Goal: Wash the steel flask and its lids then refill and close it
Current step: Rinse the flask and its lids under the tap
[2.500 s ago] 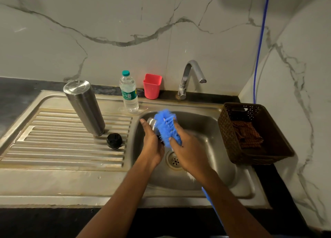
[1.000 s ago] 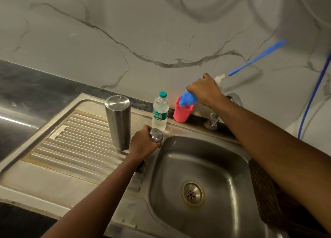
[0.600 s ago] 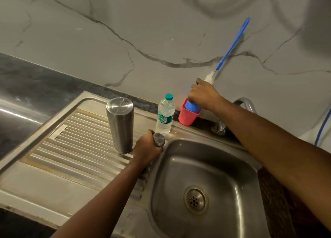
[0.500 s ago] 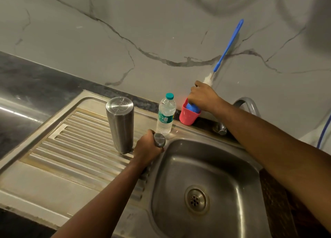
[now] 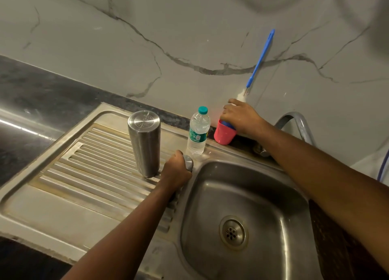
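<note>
Grips: left hand curled round the steel lid at the sink rim; right hand closed on the blue brush just above its head, which sits in the pink cup. The steel flask stands inverted on the drainboard, just beside the left hand. Likely hazards: the brush's long handle levering the light cup over on release; the wet lid slipping from the fingers; the flask being knocked over.

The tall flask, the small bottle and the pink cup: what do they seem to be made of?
The flask is likely stainless steel: brushed grey sheen, stamped round end. The bottle looks like thin clear plastic: see-through, with a printed label. The cup is probably plastic: matt, even pink.
</note>
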